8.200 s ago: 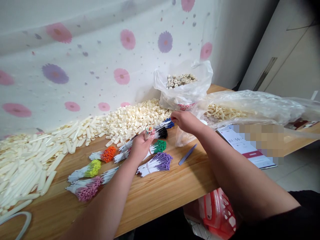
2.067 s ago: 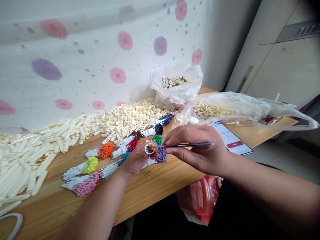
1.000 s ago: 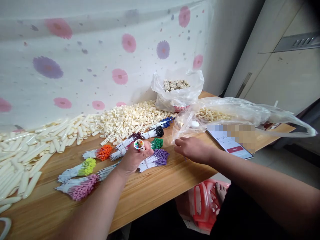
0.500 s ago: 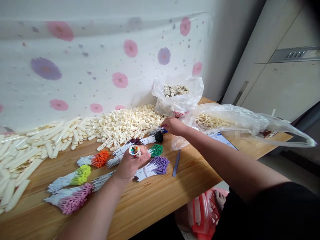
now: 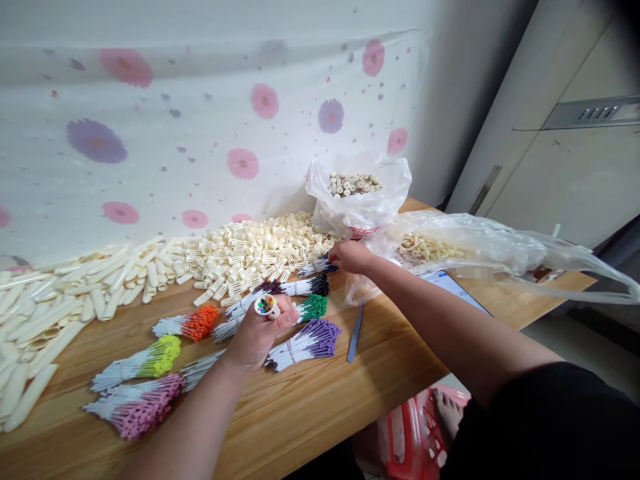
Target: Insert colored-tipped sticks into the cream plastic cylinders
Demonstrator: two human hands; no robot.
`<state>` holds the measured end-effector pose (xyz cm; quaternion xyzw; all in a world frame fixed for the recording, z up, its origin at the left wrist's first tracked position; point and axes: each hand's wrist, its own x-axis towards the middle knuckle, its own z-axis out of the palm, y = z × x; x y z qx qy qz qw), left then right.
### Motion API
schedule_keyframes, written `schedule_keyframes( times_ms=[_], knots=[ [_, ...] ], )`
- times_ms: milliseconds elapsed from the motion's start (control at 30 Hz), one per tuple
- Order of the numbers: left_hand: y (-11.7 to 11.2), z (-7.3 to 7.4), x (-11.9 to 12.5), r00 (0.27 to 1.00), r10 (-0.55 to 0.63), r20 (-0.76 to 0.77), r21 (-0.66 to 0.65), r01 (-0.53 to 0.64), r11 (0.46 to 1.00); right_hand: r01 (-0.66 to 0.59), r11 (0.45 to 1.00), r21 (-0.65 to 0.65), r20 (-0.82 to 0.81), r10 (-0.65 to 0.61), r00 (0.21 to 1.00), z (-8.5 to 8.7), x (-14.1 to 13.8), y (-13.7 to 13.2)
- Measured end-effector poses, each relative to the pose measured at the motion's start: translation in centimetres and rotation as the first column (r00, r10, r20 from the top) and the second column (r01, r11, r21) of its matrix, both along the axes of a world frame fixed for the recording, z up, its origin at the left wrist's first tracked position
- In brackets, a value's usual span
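Note:
My left hand (image 5: 260, 333) is closed around a white multicolour pen barrel (image 5: 267, 307), held with its end toward me; several coloured tips show inside. Fingers pinched, my right hand (image 5: 350, 256) is at the coloured ends of the blue pen refills (image 5: 318, 266); how many it grips is hidden. Close by lie banded bundles of black refills (image 5: 306, 287), green refills (image 5: 314, 307) and purple refills (image 5: 307, 343). Left of my left hand are orange refills (image 5: 190, 324), yellow refills (image 5: 143, 362) and pink refills (image 5: 143, 403).
Cream barrel tubes (image 5: 55, 313) and slotted cream parts (image 5: 255, 250) are heaped along the wall. A plastic bag of round-ended parts (image 5: 357, 200) stands behind my right hand. Blue tweezers (image 5: 355, 333), a phone (image 5: 457, 290) and an open clear bag (image 5: 490, 240) lie on the wooden table (image 5: 300, 407).
My right hand has drawn slightly right from the blue refills, so more of that bundle shows. My left hand still holds the pen barrel, tilted a little differently. The view has shifted slightly.

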<state>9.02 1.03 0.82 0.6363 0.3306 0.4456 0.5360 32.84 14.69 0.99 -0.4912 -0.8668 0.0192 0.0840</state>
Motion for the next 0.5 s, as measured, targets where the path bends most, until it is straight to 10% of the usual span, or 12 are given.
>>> schedule_keyframes(
  times_ms=[500],
  knots=[
    [-0.2, -0.4, -0.2, 0.999, -0.040, -0.003, -0.025, 0.040, 0.999, -0.008, 1.000, 0.029, 0.039, 0.007, 0.999, -1.9, -0.7, -0.5]
  ],
)
